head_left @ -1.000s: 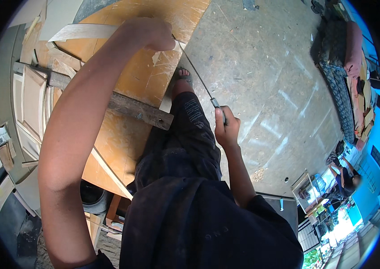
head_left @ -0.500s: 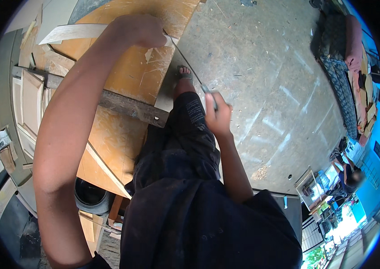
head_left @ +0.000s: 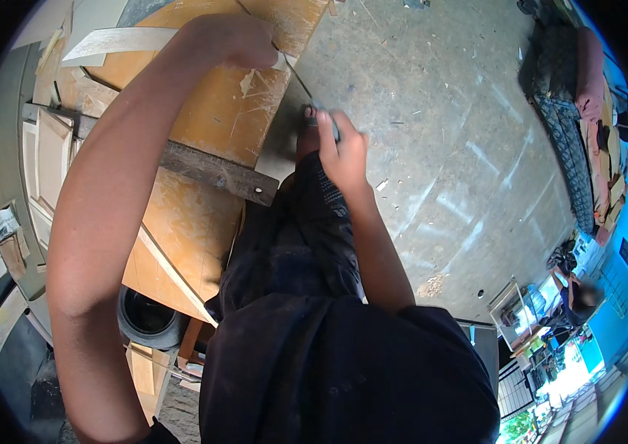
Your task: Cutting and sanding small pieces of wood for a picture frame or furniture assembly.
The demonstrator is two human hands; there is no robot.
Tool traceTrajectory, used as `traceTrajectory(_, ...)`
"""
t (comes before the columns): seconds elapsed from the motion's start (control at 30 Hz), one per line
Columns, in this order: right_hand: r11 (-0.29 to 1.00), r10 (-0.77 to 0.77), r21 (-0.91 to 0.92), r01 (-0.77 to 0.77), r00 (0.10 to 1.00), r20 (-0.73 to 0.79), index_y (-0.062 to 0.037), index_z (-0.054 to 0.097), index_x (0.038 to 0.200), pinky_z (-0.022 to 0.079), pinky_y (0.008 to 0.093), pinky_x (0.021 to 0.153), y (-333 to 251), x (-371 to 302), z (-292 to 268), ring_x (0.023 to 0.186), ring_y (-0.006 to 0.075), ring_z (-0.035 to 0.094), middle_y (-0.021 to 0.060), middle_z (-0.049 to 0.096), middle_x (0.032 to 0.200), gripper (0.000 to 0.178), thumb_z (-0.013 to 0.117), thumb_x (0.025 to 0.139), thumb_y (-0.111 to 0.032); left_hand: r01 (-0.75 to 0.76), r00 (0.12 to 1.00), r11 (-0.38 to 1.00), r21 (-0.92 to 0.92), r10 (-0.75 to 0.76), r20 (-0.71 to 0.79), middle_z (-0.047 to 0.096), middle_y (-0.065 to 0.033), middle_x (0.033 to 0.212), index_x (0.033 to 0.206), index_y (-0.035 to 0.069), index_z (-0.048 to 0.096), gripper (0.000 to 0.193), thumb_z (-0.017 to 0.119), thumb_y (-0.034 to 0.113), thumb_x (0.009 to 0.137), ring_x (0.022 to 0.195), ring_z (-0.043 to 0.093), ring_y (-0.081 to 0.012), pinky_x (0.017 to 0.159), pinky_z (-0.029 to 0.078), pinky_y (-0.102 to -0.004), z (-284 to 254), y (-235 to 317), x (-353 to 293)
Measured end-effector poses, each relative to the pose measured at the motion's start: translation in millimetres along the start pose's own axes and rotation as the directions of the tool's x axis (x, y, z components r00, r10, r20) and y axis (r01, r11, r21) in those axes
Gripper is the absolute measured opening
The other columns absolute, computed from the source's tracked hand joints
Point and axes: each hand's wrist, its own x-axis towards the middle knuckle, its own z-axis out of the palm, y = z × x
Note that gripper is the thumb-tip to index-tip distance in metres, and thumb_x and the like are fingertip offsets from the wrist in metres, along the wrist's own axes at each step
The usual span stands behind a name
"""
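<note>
A pale, curved wooden strip (head_left: 118, 44) lies across the orange-brown wooden tabletop (head_left: 214, 111), its short right end showing near the table's edge. My left hand (head_left: 238, 43) is closed over the strip and presses it down; its fingertips are hidden. In my right hand (head_left: 345, 148) is the grey-green handle of a handsaw (head_left: 297, 80), fist closed around it. The saw's thin dark blade, seen edge-on, slants up and left across the strip's right end, close beside my left hand. Its teeth cannot be made out.
A dark, worn wooden bar (head_left: 217, 172) crosses the tabletop near my leg. Wooden panels (head_left: 51, 159) and offcuts crowd the left. Below the table stands a dark bucket (head_left: 149, 322). Rolled cloth (head_left: 589, 74) lies far right; another person (head_left: 576, 303) is at the lower right.
My right hand has pushed the saw up and left, so more of the blade shows beyond the strip. My left hand stays on the strip.
</note>
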Motion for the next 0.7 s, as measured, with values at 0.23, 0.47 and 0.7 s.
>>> traceTrajectory(0.23, 0.984, 0.129, 0.117, -0.134, 0.991, 0.044, -0.0032, 0.061, 0.087, 0.045, 0.0393, 0.054, 13, -51, -36, 0.059, 0.0405, 0.058, 0.0206, 0.056, 0.068, 0.021, 0.059, 0.099, -0.019, 0.028, 0.998, 0.999, -0.03, -0.026, 0.06, 0.073, -0.0136, 0.092, 0.11, 0.008, 0.071, 0.041, 0.052, 0.027, 0.079, 0.086, 0.07, -0.0254, 0.079, 0.051, -0.0432, 0, -8, 3)
traceTrajectory(0.47, 0.994, -0.068, 0.08, 0.071, 0.997, -0.043, -0.0012, 0.061, 0.086, 0.042, 0.0346, 0.052, 9, 26, 27, 0.052, 0.0207, 0.051, 0.0158, 0.049, 0.061, 0.021, 0.057, 0.1, -0.017, 0.013, 0.999, 0.999, -0.031, -0.014, -0.03, 0.071, -0.0123, 0.082, 0.106, 0.007, 0.071, 0.04, 0.051, 0.028, 0.079, 0.077, 0.069, -0.0253, 0.074, 0.051, -0.0431, 7, -8, 4)
traceTrajectory(0.7, 0.983, 0.139, 0.106, -0.147, 0.987, 0.08, -0.0032, 0.06, 0.087, 0.046, 0.0423, 0.054, 17, -50, -26, 0.062, 0.043, 0.061, 0.0211, 0.057, 0.068, 0.024, 0.058, 0.101, -0.023, 0.054, 0.996, 0.991, -0.122, -0.044, 0.081, 0.069, -0.0111, 0.073, 0.09, 0.005, 0.071, 0.033, 0.052, 0.028, 0.077, 0.068, 0.067, -0.0251, 0.066, 0.049, -0.0411, -2, -8, -9)
